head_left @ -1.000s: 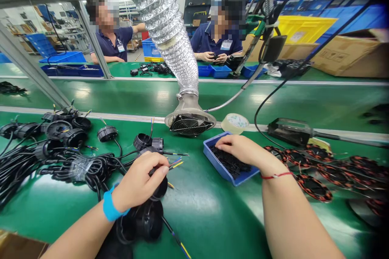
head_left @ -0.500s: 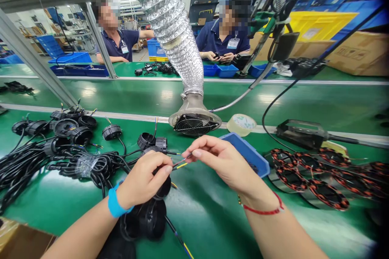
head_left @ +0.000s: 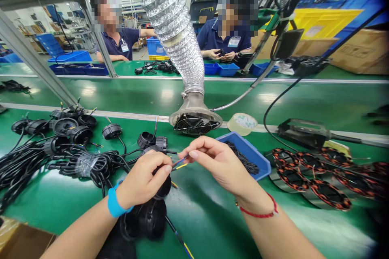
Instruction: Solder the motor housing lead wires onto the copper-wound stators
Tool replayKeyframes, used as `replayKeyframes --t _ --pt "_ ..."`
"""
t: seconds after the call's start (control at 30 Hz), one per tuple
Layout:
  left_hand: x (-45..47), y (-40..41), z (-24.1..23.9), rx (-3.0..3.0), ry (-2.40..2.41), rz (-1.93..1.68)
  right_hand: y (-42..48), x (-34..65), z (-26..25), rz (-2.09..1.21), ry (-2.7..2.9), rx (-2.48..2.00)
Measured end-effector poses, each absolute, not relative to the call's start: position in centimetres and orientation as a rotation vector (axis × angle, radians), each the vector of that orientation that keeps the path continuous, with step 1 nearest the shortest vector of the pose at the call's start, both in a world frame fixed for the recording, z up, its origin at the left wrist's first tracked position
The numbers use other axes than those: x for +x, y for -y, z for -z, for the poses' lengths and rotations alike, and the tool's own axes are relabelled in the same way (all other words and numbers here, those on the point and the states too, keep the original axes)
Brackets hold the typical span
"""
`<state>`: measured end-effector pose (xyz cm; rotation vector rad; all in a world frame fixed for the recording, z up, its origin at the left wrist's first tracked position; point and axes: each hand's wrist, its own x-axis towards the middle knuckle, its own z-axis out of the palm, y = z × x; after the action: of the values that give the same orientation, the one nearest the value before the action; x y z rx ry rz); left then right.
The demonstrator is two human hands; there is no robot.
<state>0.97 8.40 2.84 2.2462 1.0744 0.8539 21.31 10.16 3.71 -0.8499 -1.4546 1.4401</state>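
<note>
Thin coloured wires (head_left: 181, 166), among them a yellow one and a blue one, stretch between my two hands above the green bench. My left hand (head_left: 150, 176) is closed around the cable they come from, its thumb and forefinger pinching near the wire ends. With thumb and forefinger together, my right hand (head_left: 209, 160) grips the blue wire's tip. Under my left hand lie black round cable housings (head_left: 152, 218), partly covered by it. Another black cable end with stripped-out wires (head_left: 179, 238) lies just below. Just beyond my right hand is a blue tray (head_left: 261, 166) of thin black pieces.
Black cables and housings (head_left: 65, 127) crowd the left side. Several copper-wound stators (head_left: 330, 194) sit at the right. A fume-extraction hood (head_left: 196, 115) hangs ahead, beside a tape roll (head_left: 242, 123). Two co-workers (head_left: 225, 40) are across the line.
My right hand has drawn slightly left and toward my left hand, showing more of the blue tray's black contents. My left hand keeps its hold on the cable.
</note>
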Motion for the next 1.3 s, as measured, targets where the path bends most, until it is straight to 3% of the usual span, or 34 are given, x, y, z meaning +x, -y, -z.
replayKeyframes --t 0.3,0.67,0.8,0.97,1.07,1.3 --pt "1.1 -8.4 -2.8 2.275 -1.077 -0.839 -9.3 21.0 -4.3 -1.135 1.87 -1.088" --pt "0.9 -8.3 -3.0 2.324 -0.978 -0.785 -9.2 20.4 -4.2 -1.138 2.188 -1.121" --pt "-1.8 -9.9 -3.3 2.151 -1.21 -1.143 -10.2 22.7 -4.7 -1.186 2.032 -1.078" --pt "-8.6 -15.2 -2.1 1.544 -1.741 -1.69 -13.5 29.6 -3.5 -0.597 2.041 -1.806" --pt "-11.5 -17.7 -0.6 1.281 -1.992 -1.482 -15.3 32.0 -1.0 -0.779 2.031 -2.249" --pt "-11.9 -18.3 1.0 1.381 -2.187 -1.115 -15.6 31.1 1.8 -1.039 2.097 -2.258"
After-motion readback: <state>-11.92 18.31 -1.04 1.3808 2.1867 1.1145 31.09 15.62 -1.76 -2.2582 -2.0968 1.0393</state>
